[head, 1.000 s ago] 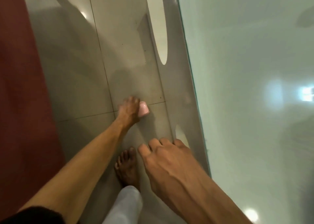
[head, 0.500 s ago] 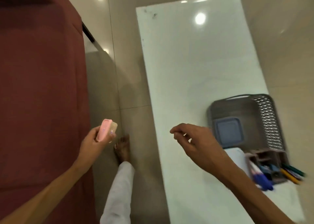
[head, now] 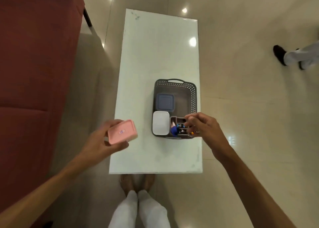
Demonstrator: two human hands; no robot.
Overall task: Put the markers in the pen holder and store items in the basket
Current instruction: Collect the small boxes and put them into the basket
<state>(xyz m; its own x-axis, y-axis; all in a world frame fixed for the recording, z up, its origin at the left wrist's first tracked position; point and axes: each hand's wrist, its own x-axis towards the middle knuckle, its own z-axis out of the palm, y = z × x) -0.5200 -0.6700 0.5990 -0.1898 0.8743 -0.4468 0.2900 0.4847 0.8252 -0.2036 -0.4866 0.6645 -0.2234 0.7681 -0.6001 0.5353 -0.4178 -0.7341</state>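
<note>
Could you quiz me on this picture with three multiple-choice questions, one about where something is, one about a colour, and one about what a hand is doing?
1. Where does the pen holder stand?
A. in the basket's near right corner
B. on the floor
C. on the sofa

2. What colour is the box in the left hand?
A. green
B. pink
C. black

3. What is the right hand doing?
A. pressing flat on the table
B. hovering with curled fingers over the pen holder
C. gripping the basket's handle

Answers:
1 A: the pen holder sits inside the grey basket, beside the white box and nearer than the blue box.
2 B: the pink box is held off the table's left edge.
3 B: its fingers curl above the holder; whether they pinch anything is unclear.
</note>
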